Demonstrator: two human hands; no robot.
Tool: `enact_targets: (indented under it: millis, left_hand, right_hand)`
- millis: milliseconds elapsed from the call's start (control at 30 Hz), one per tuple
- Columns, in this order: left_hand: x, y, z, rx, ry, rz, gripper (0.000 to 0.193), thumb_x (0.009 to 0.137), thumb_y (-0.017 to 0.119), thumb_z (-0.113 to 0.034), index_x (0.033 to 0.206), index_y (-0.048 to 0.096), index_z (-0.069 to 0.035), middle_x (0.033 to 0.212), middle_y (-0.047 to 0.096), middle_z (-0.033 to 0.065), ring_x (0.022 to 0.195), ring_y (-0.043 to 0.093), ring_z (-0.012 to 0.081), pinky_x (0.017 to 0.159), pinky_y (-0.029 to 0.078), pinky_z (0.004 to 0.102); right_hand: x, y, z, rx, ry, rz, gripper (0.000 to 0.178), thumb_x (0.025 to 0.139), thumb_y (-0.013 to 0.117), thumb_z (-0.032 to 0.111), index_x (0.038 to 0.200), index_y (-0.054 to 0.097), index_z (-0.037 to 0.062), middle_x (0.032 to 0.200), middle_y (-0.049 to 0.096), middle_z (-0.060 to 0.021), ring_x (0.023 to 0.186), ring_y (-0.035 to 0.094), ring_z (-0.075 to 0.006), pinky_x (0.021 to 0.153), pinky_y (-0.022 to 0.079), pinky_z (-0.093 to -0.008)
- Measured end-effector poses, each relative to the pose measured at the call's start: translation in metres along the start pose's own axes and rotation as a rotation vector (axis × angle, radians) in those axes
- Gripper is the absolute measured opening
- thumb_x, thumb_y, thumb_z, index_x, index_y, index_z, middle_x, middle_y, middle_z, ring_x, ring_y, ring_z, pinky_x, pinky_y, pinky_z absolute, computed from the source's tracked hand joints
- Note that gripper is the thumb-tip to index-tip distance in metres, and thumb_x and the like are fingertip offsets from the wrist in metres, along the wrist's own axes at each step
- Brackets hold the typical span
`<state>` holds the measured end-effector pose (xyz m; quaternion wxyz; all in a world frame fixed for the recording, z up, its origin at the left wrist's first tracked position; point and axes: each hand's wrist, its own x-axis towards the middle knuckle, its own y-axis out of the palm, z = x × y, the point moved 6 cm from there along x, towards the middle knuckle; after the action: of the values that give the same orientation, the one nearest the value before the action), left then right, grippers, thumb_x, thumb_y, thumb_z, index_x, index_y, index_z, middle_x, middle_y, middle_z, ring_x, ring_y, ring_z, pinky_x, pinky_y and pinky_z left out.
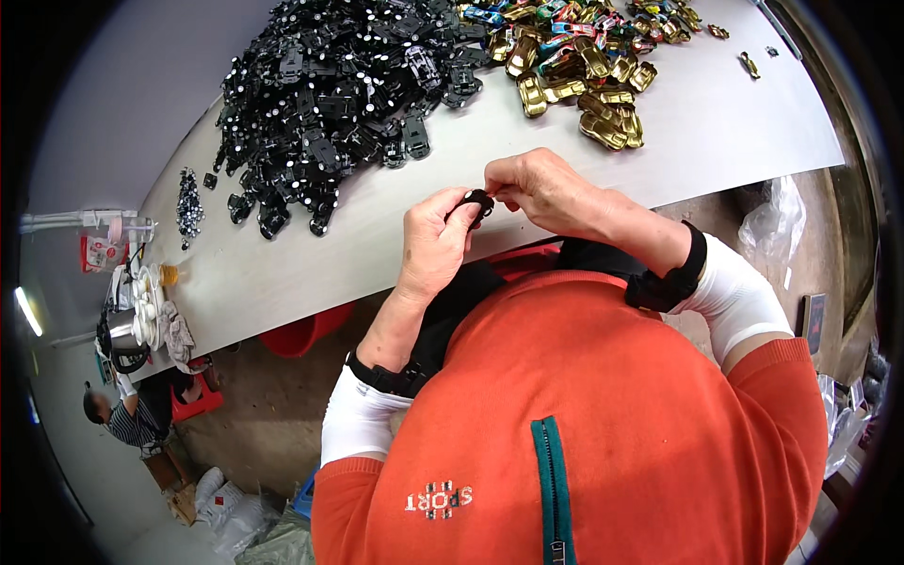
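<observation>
Near the front edge of the table, my left hand (435, 237) grips a small black toy car chassis (480, 203) between thumb and fingers. My right hand (551, 193) is pinched closed beside its right end; whatever the fingertips hold is hidden or too small to make out. Beyond my hands lies a large heap of black toy car chassis (320, 104) with pale wheels. To its right is a pile of shiny toy car bodies (593, 89), mostly gold, with some coloured ones farther back.
A small heap of silvery parts (188, 209) lies at the table's left. Cups (146, 306) and a cloth (176, 334) crowd the left end. Under the table is a red basin (306, 331). Another person (137, 419) sits far left. Clear plastic bags (777, 221) hang at right.
</observation>
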<state>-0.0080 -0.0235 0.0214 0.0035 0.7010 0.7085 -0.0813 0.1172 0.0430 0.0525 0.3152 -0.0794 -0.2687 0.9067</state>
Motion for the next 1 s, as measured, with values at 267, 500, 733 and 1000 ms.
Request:
enact_targets:
  millis: [267, 500, 733, 1000]
  left_hand:
    - [0.004, -0.007, 0.003, -0.151, -0.126, 0.084, 0.017, 0.091, 0.052, -0.008, 0.1, 0.064, 0.0, 0.071, 0.06, 0.0016, 0.051, 0.044, 0.0036, 0.045, 0.033, 0.0171]
    - [0.005, -0.002, 0.007, -0.078, -0.103, 0.065, 0.015, 0.091, 0.052, -0.006, 0.097, 0.065, 0.0, 0.071, 0.059, 0.0006, 0.051, 0.043, 0.0031, 0.045, 0.033, 0.0171]
    - [0.008, -0.003, 0.014, 0.149, -0.033, -0.063, 0.013, 0.089, 0.054, -0.006, 0.092, 0.066, -0.001, 0.064, 0.055, -0.003, 0.05, 0.043, 0.0017, 0.043, 0.034, 0.0184]
    - [0.009, -0.005, 0.021, -0.321, -0.232, 0.074, 0.014, 0.091, 0.054, -0.009, 0.096, 0.063, 0.001, 0.068, 0.058, 0.0015, 0.048, 0.043, 0.0027, 0.04, 0.03, 0.0162]
  right_hand:
    - [0.002, 0.006, -0.014, 0.362, 0.178, 0.144, 0.008, 0.085, 0.053, -0.002, 0.085, 0.061, -0.0014, 0.063, 0.057, -0.0019, 0.055, 0.05, -0.0074, 0.05, 0.042, -0.0233]
    - [0.001, 0.009, -0.019, 0.283, 0.182, 0.089, 0.008, 0.08, 0.054, 0.001, 0.082, 0.061, -0.003, 0.062, 0.059, -0.0069, 0.055, 0.055, -0.0132, 0.051, 0.045, -0.0292]
    - [0.003, 0.013, -0.008, -0.156, -0.044, -0.08, 0.009, 0.08, 0.054, 0.0, 0.084, 0.061, -0.0038, 0.065, 0.06, -0.016, 0.057, 0.059, -0.0243, 0.056, 0.047, -0.0355]
    - [0.006, 0.018, -0.039, 0.455, 0.245, 0.114, 0.01, 0.083, 0.054, 0.0, 0.086, 0.063, -0.0021, 0.064, 0.059, -0.0017, 0.056, 0.053, -0.0074, 0.051, 0.043, -0.0235]
